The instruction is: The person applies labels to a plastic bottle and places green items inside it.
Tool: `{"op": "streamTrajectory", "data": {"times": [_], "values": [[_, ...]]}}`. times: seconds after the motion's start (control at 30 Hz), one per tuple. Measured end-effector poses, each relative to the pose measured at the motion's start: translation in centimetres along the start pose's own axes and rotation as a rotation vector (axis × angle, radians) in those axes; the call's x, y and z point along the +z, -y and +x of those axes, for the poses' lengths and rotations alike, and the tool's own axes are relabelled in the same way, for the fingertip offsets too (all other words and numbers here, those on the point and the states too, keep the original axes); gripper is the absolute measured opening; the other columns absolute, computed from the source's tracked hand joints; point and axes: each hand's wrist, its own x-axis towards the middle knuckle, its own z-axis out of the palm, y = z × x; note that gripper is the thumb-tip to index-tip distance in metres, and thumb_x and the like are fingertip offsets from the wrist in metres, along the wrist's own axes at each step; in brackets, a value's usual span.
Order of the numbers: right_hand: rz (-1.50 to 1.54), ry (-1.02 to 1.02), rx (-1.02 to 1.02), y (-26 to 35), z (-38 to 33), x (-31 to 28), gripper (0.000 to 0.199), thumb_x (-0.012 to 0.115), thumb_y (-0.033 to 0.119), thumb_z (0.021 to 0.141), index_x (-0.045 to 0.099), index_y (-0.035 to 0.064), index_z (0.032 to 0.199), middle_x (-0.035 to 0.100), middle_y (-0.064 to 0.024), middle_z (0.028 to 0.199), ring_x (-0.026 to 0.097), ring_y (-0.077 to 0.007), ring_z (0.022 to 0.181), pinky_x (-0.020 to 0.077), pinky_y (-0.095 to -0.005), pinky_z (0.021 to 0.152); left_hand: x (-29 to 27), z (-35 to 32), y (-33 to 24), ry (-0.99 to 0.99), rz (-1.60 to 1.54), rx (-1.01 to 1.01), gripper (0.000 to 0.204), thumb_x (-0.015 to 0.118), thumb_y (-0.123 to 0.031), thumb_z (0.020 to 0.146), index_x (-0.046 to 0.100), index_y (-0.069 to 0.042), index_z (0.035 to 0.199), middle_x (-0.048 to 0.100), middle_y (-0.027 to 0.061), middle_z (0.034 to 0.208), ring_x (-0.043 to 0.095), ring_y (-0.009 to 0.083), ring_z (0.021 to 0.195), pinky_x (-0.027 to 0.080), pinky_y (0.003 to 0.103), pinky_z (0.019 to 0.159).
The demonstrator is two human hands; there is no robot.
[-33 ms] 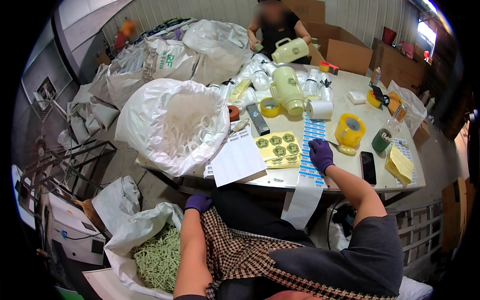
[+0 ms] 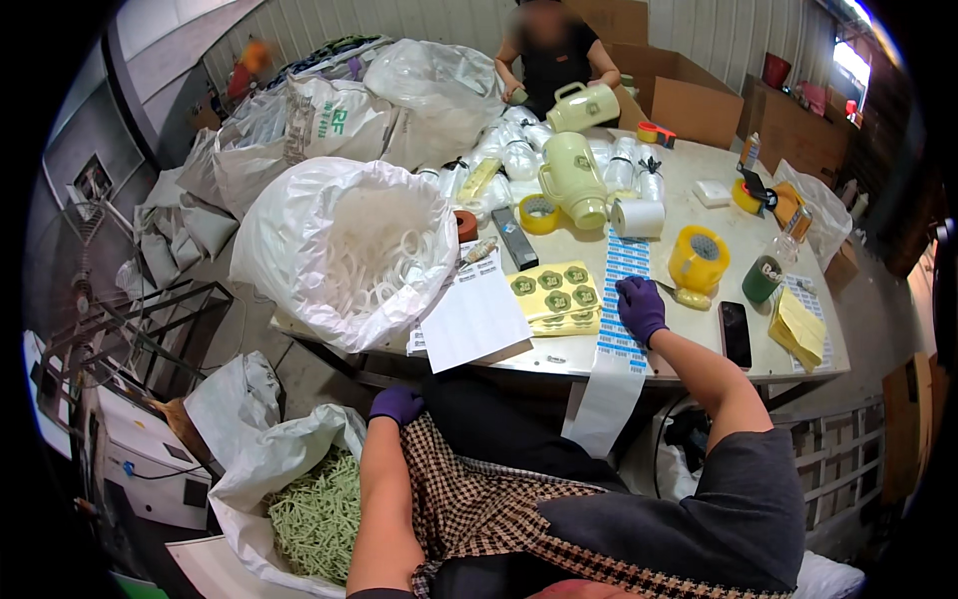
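Observation:
My right hand [image 2: 642, 307], in a purple glove, rests on a long strip of blue-and-white labels [image 2: 627, 262]. Its fingers lie bent on the strip, and nothing shows held in them. From a white roll [image 2: 639, 219] the strip runs toward me, and its pale end [image 2: 607, 404] hangs over the table's near edge. My left hand [image 2: 397, 405], gloved in purple too, is down on my thigh beside the checked apron, its fingers mostly hidden. Left of the strip lie yellow sheets of green flower-shaped stickers [image 2: 554, 297] and a white paper sheet [image 2: 477, 317].
A pale green jug [image 2: 573, 180] lies behind the roll. Clear yellow tape [image 2: 699, 260], a phone [image 2: 734, 335] and a green jar [image 2: 762, 280] sit at right. White rings fill a big sack [image 2: 299, 250] at left. Across the table, a person handles another jug [image 2: 582, 107].
The person across the table has lowered and shifted the jug slightly. Both of my hands and the label strip look unmoved.

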Motion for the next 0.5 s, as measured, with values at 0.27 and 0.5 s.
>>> {"op": "streamTrajectory", "data": {"times": [0.27,0.5], "values": [[0.006,0.025,0.02,0.22,-0.07,-0.14,0.021,0.067,0.016,0.087,0.072,0.0149,0.107,0.068,-0.0076,0.112,0.061,-0.0325,0.108,0.0531,-0.0441,0.091,0.08,0.13,0.12,0.035,0.017,0.005,0.046,0.052,-0.048,0.093,0.074,-0.015,0.118,0.07,0.0202,0.121,0.066,0.0412,0.11,0.052,0.049,0.098],[0.004,0.039,0.028,-0.12,-0.02,-0.12,0.022,0.067,0.016,0.087,0.072,0.0143,0.109,0.068,-0.0082,0.115,0.06,-0.0325,0.11,0.0522,-0.0436,0.093,-0.03,0.0,-0.21,0.015,0.0,0.011,0.046,0.053,-0.048,0.093,0.073,-0.017,0.12,0.07,0.0202,0.122,0.066,0.0412,0.11,0.052,0.049,0.099]]}}
